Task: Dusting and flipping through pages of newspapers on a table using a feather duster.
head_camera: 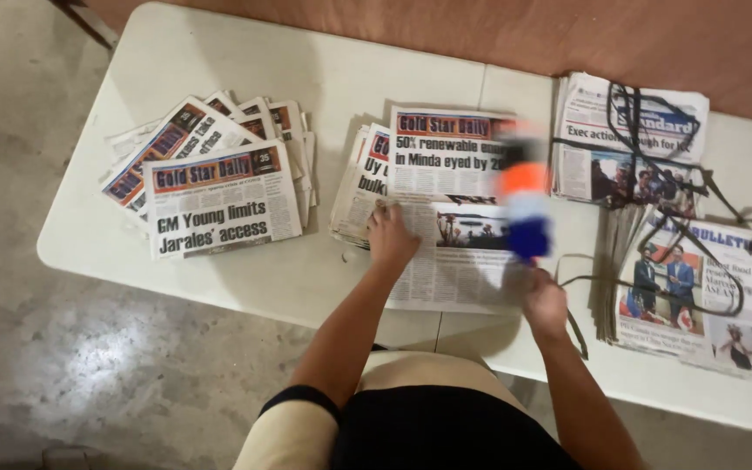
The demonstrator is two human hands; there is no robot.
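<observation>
On the white desk [324, 70], at the centre of the view, the person's left hand [391, 237] lies flat on the middle stack of newspapers [446, 161], fingers spread and pressing the top sheet down near its left edge. The right hand [543, 300], at about four o'clock from the left one and just off the stack's lower right corner, has its grip closed around the base of a blurred object [522, 204] banded in orange, white and blue; what the object is cannot be told, since motion smears it. The object rises from the right hand toward twelve o'clock, so its long axis runs up and down the view, along the right margin of the top paper. The stack itself lies with its long axis the same way, its headline at twelve o'clock. The left hand is the one on the stack; the right is beside it.

At nine o'clock a fanned pile of newspapers [211, 187] lies well apart from both hands. At three o'clock two bundles of newspapers [646, 157] lie partly bound by black cord [654, 113], which trails toward the right hand.
</observation>
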